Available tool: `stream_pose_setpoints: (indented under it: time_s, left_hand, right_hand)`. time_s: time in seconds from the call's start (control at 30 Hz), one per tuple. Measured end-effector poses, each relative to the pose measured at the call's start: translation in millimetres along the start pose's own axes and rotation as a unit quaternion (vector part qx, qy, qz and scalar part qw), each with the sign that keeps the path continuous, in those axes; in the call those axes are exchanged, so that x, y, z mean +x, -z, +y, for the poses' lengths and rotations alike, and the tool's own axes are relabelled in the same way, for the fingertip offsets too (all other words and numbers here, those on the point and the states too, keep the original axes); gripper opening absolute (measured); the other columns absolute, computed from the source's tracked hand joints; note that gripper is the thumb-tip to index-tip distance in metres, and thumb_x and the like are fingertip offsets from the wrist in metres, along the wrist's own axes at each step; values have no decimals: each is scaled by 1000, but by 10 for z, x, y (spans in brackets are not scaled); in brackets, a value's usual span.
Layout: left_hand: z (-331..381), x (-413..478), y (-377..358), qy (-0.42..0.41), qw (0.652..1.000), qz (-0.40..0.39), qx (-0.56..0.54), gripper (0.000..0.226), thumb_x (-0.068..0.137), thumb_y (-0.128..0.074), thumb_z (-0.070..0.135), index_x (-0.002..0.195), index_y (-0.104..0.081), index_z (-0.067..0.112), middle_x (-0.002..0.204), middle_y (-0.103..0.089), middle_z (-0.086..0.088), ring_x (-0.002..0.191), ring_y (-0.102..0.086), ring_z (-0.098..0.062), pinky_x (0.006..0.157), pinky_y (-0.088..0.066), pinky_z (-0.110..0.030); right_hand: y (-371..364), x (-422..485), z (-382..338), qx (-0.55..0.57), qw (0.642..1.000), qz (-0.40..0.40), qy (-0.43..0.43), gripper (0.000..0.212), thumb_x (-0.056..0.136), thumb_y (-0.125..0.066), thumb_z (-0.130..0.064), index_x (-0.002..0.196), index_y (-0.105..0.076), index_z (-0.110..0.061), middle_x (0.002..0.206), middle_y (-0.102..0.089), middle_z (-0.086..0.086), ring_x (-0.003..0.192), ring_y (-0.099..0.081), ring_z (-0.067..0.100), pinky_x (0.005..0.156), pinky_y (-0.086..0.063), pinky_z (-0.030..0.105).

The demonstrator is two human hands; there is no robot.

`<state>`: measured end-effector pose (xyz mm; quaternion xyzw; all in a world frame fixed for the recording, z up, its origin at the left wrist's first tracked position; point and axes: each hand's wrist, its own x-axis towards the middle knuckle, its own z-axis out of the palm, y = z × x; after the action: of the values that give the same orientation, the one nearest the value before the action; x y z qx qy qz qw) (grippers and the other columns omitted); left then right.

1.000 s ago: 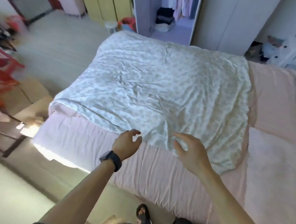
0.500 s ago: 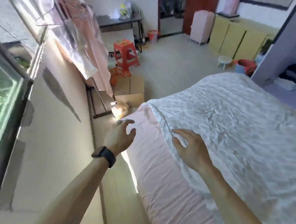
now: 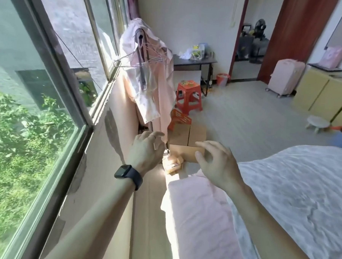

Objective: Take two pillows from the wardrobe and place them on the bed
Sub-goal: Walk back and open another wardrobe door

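Observation:
The bed (image 3: 197, 219) fills the lower right, with a pink sheet along its near edge and a white patterned quilt (image 3: 297, 191) over the rest. My left hand (image 3: 145, 149), with a dark watch on the wrist, hovers past the bed's corner beside the wall, fingers loosely curled and holding nothing. My right hand (image 3: 215, 165) floats above the corner of the pink sheet with fingers spread and empty. No pillow and no wardrobe are in view.
A large window (image 3: 40, 83) runs along the left wall. Pink clothes on hangers (image 3: 149, 76) hang beside it. Cardboard boxes (image 3: 187, 144) and red stools (image 3: 187, 96) stand beyond the bed's corner. Farther off are a dark table (image 3: 193, 61), a pink suitcase (image 3: 285, 78) and yellow cabinets (image 3: 326, 94).
My view has swung left, from the bed and open wardrobe to the window wall and far room. Both hands have stayed raised and empty, now past the bed's corner.

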<state>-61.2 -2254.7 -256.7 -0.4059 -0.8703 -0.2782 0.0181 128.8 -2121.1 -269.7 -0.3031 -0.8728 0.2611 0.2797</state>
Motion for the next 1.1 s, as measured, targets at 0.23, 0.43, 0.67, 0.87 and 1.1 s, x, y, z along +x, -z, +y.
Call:
stream_pose_setpoints:
  time_s: [0.23,0.43,0.67,0.87,1.1]
  left_hand:
    - [-606,1224,-70,13,1000,-20,-20,36,94,-49,36,128,-61,34,140,-57,-1,130,-49,-27,98,-49,-50]
    - [-863,2037,-252,10,999,-45,-20,38,94,-49,33,130,-61,32,138,-58,-1,125,-52,-29,101,-46,-48]
    - [-991,3234,-583,-26,997,-67,-10,37,95,-49,37,130,-61,32,131,-61,-2,121,-54,-29,99,-47,-48]
    - [-870,4265,-844,-58,997,-56,-21,33,96,-52,34,126,-64,33,133,-61,-1,120,-56,-28,97,-50,-43]
    - [-493,5442,-1446,-129,987,-100,-7,35,93,-49,35,125,-64,32,131,-62,-1,119,-54,-30,95,-50,-46]
  right_hand:
    - [-693,1300,-150,-10,1000,-3,-4,31,95,-62,-35,125,-68,-35,131,-62,-11,124,-53,20,99,-40,27]
    - [-1039,2094,-18,-26,999,-8,-15,32,96,-60,-36,127,-67,-36,134,-60,-12,126,-51,19,95,-35,23]
    - [-1262,3104,351,-33,999,19,-38,31,96,-60,-35,127,-68,-33,133,-61,-9,122,-52,22,96,-33,22]
    - [-1344,3922,722,-36,996,35,-75,30,96,-61,-35,126,-69,-33,132,-62,-8,123,-53,23,101,-38,29]
    - [-1217,4701,1321,-62,985,84,-135,29,96,-62,-36,124,-69,-33,130,-63,-8,123,-56,22,100,-38,28]
